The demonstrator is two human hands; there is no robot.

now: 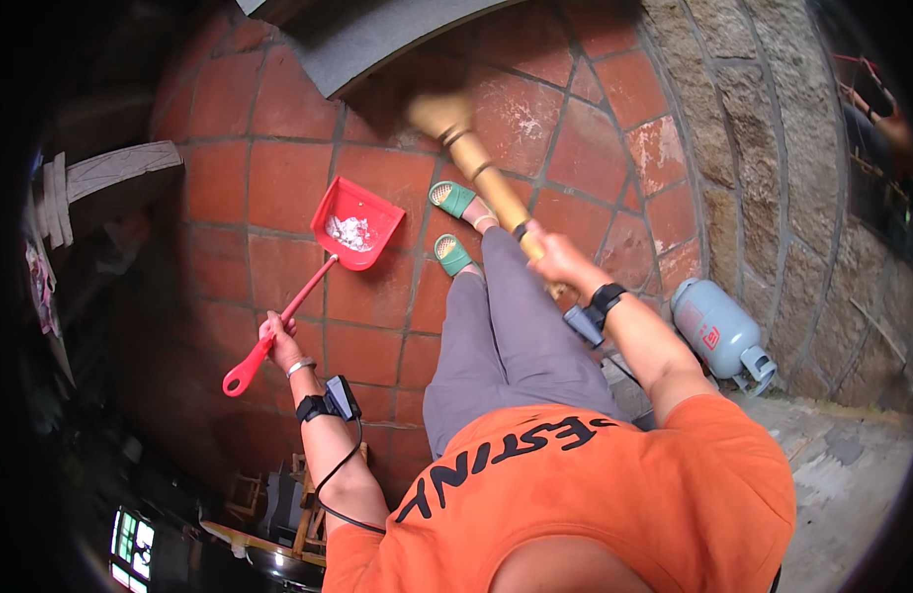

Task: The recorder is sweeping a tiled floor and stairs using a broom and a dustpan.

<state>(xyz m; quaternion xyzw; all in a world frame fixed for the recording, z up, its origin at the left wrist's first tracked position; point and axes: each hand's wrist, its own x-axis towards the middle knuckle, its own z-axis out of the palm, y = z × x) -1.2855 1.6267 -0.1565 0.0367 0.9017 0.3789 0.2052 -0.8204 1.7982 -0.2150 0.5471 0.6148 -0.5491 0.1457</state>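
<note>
My left hand [280, 341] is closed around the long red handle of a plastic dustpan [382, 215]. The pan is near the tiled floor, with a small heap of pale debris [351, 232] in it. In my right hand [564, 256] is a straw hand broom [493, 185], gripped at its bound handle. Its blurred bristle end points away from me, beside the shaded area under a grey slab. The broom and dustpan are apart, with my feet in green slippers [452, 199] between and below them.
A grey slab edge [367, 52] overhangs the floor ahead. A stone wall [768, 148] runs along the right, with a grey gas cylinder [719, 326] lying at its foot. Wooden stools [308, 504] stand at lower left, and a pale board [122, 169] juts in from the left.
</note>
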